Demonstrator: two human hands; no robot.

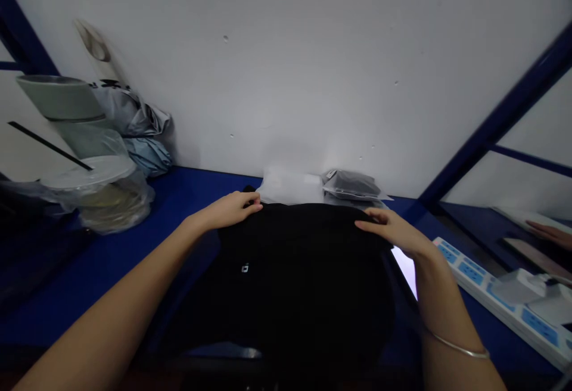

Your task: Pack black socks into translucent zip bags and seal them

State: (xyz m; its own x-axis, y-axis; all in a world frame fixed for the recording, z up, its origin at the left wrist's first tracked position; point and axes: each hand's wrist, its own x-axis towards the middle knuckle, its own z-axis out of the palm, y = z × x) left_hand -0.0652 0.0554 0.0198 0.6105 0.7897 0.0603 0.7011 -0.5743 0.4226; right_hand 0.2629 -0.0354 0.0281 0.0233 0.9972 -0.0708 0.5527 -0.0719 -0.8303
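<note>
Black cloth (pixel 308 278)'s pretty much pinched at its top corners by left hand (pixel 239 207) and right hand (pixel 384 229), power strip (pixel 500 295) to its right.

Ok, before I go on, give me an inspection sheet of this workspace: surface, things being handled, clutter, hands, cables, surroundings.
Surface: blue tabletop, partly covered by the black cloth.
Things being handled: black cloth, spread, with a small pale mark left of its middle.
Clutter: plastic-wrapped round item and pale green cylinder at left; grey bagged item beyond the cloth; power strip at right.
Hands: left hand and right hand grip the cloth's far edge, apart.
Cables: whitish cable near the white plugs on the strip.
Surroundings: pale wall behind; another person's hand at far right.
</note>
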